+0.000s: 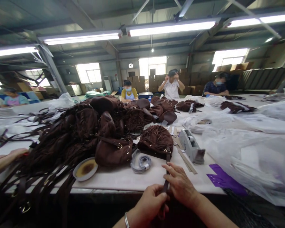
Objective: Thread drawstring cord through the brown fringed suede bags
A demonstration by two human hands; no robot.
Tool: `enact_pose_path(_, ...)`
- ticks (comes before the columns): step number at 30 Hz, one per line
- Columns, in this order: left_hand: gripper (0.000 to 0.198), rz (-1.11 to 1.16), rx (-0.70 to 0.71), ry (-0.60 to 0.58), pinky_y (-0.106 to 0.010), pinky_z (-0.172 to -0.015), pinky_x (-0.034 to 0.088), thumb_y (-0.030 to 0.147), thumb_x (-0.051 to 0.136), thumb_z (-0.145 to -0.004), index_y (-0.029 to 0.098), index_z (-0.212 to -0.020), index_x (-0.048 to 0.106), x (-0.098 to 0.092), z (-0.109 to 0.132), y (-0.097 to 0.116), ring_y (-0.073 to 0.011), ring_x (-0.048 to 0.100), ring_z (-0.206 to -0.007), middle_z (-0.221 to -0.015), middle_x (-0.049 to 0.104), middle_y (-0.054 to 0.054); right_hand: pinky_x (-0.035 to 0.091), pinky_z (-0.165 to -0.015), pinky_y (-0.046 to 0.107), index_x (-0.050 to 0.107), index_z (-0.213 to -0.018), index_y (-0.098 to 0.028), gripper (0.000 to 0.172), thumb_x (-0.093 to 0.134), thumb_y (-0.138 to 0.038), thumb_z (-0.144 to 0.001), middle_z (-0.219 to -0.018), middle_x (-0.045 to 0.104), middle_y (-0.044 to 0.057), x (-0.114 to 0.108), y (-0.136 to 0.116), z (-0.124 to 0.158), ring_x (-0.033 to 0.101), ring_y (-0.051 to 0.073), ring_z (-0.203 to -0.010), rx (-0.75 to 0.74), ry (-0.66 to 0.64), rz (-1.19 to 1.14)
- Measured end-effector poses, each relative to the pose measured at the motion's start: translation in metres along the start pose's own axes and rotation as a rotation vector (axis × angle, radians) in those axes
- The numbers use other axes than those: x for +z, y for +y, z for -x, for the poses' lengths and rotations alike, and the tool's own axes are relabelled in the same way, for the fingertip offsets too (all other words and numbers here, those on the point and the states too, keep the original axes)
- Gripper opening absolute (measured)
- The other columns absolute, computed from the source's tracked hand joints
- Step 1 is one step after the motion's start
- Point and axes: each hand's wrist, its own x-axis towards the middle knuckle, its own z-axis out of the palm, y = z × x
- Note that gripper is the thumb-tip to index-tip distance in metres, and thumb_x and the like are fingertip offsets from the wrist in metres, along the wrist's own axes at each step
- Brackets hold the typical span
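Note:
A dark brown fringed bag [155,139] lies on the table in front of me, with its strap [168,156] drawn toward me over the table's front edge. My left hand [153,202] is closed around the lower part of this strap. Higher up, my right hand [180,183] has its fingers on the same strap, just past the edge. A smooth brown bag [114,152] with a gold buckle sits left of the fringed one. Between the two bags and me lies a coiled band in clear plastic [144,163]. The strap's end is hidden by my left hand.
A large heap of brown bags [78,126] with trailing straps fills the left. A round dish [85,169] stands near the edge. Right are a tape dispenser [191,147], card strips [186,161], purple plastic [225,180] and clear bags [251,158]. Another person's arm [8,161] reaches in left.

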Motion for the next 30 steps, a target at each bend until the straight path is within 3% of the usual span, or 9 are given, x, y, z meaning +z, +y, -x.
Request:
enact_pose_path(3,0.017,-0.327,0.097,0.016,-0.022,-0.051,0.039,0.029,0.061,-0.081,0.015,-0.086,0.067,-0.019,0.008,-0.002,-0.0115,0.053,-0.054,-0.069,0.062,0.000,0.036,-0.109,0.048,0.071,-0.092,-0.019,0.036,0.043,0.000,-0.078,-0.141,0.058,0.008,-0.003,0.007,0.006,0.042,0.029,-0.137,0.071,-0.006,0.049)
enact_pose_path(5,0.011,-0.584,0.267,0.111,-0.025,-0.060,0.043,0.024,0.059,-0.083,0.016,-0.082,0.068,-0.030,0.011,0.002,-0.0149,0.056,-0.064,-0.071,0.063,-0.001,0.035,-0.108,0.048,0.070,-0.100,-0.018,0.036,0.044,-0.004,-0.080,-0.141,0.057,0.010,-0.006,0.011,0.009,0.043,0.030,-0.137,0.109,-0.026,0.074)
enact_pose_path(8,0.014,-0.909,0.510,0.278,-0.030,-0.074,0.046,0.017,0.056,-0.085,0.018,-0.091,0.069,-0.038,0.010,0.008,-0.0196,0.060,-0.080,-0.086,0.067,-0.005,0.033,-0.109,0.050,0.068,-0.116,-0.020,0.042,0.047,-0.009,-0.082,-0.141,0.058,0.010,-0.013,0.010,0.006,0.041,0.031,-0.138,0.085,-0.076,0.065)
enact_pose_path(12,0.026,-1.098,0.637,0.293,-0.028,-0.072,0.048,0.013,0.049,-0.089,0.021,-0.107,0.067,-0.037,0.008,0.007,-0.0188,0.060,-0.078,-0.090,0.066,-0.007,0.031,-0.110,0.047,0.060,-0.133,-0.025,0.050,0.042,-0.011,-0.088,-0.140,0.059,0.008,-0.023,-0.001,-0.009,0.040,0.028,-0.139,0.011,-0.144,-0.030)
enact_pose_path(16,0.032,-1.134,0.748,0.276,-0.029,-0.072,0.050,0.014,0.042,-0.095,0.022,-0.116,0.064,-0.037,0.012,-0.002,-0.0196,0.062,-0.080,-0.092,0.066,-0.008,0.029,-0.109,0.046,0.059,-0.132,-0.030,0.047,0.046,-0.013,-0.090,-0.128,0.067,0.005,-0.027,-0.012,-0.025,0.043,0.027,-0.135,-0.096,-0.356,-0.161)
enact_pose_path(20,0.033,-1.015,0.733,0.249,-0.031,-0.079,0.051,0.015,0.047,-0.092,0.023,-0.120,0.062,-0.045,0.024,-0.009,-0.0208,0.063,-0.086,-0.096,0.066,-0.009,0.032,-0.097,0.040,0.070,-0.096,-0.026,0.014,0.057,-0.027,-0.092,-0.092,0.073,0.003,-0.022,-0.022,-0.036,0.057,0.024,-0.110,-0.156,-0.385,-0.188)
enact_pose_path(25,0.043,-0.840,0.576,0.181,-0.034,-0.086,0.051,0.021,0.069,-0.076,0.020,-0.118,0.060,-0.045,0.039,-0.003,-0.0236,0.063,-0.093,-0.106,0.068,-0.008,0.031,-0.083,0.037,0.066,-0.082,-0.021,0.023,0.059,-0.040,-0.094,-0.083,0.069,0.003,-0.016,-0.037,-0.042,0.056,0.019,-0.084,-0.254,-0.263,-0.117)
enact_pose_path(27,0.033,-0.797,0.525,0.167,-0.031,-0.081,0.051,0.022,0.066,-0.078,0.020,-0.111,0.062,-0.043,0.038,0.001,-0.0220,0.064,-0.089,-0.102,0.069,-0.006,0.030,-0.081,0.036,0.064,-0.082,-0.021,0.022,0.057,-0.037,-0.095,-0.082,0.068,0.003,-0.016,-0.042,-0.043,0.055,0.019,-0.083,-0.276,-0.254,-0.088)
enact_pose_path(30,0.018,-0.894,0.515,0.244,-0.031,-0.076,0.050,0.019,0.050,-0.089,0.020,-0.100,0.063,-0.045,0.033,-0.002,-0.0220,0.065,-0.084,-0.093,0.070,-0.007,0.030,-0.079,0.036,0.064,-0.086,-0.022,0.019,0.052,-0.029,-0.098,-0.084,0.069,0.003,-0.019,-0.041,-0.047,0.055,0.018,-0.083,-0.279,-0.270,-0.062)
